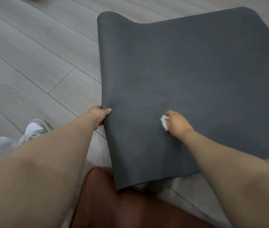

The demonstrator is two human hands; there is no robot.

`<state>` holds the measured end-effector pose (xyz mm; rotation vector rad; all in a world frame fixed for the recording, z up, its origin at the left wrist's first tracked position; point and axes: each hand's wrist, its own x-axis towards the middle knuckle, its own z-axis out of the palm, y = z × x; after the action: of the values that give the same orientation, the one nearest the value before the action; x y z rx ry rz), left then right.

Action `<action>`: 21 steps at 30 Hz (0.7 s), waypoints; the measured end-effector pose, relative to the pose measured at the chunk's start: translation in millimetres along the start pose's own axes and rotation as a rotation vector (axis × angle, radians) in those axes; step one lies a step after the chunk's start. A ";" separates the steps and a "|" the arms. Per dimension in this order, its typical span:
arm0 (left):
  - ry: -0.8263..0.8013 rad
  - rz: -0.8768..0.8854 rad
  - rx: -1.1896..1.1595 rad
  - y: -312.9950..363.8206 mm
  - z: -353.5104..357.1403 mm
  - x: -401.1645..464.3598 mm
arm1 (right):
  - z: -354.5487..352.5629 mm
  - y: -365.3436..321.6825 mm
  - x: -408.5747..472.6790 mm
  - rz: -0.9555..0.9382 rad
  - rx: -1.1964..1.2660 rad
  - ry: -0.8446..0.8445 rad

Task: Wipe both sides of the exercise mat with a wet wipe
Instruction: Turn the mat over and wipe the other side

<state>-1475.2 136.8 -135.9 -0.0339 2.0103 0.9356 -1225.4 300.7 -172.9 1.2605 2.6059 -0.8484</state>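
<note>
The mat (pixel 188 76) lay spread over the floor (pixel 31 55), its near end lifted and draped toward the person, close above a brown seat (pixel 122 208). The left hand (pixel 100 115) clamped the mat's left edge, thumb on top and fingers tucked under it, while the right hand (pixel 177 121) pinched a crumpled white wipe (pixel 164 122) and pressed it onto the upper face near the middle of that raised end. The likeliest trouble lay in the mat's own limpness: it was a thin, dark grey sheet with a matte, slightly grainy skin and rounded corners, and with only one edge held it sagged; a hard stroke could have buckled it or dragged it out of the left grip. The far left corner curled up from the floor, so the sheet seemed inclined to roll, and might have folded back over wiped ground. The wipe was balled small, so it could have missed strips between passes, or dried before the underside was reached. Whether the surface was already damp could not be told from this view; no sheen showed clearly. The floor was pale grey wood-grain plank, smooth, and the mat might have slid on it. A white shoe (pixel 35 127) stood just left of the arm.
</note>
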 end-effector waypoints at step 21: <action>0.019 0.055 0.172 2.3 -1.2 1.8 | 20.3 -63.1 -2.7 -0.207 -0.114 -0.109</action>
<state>-1478.0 138.2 -135.4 0.1082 2.1112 0.7955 -1273.8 256.8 -161.6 0.9026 2.6861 -0.7622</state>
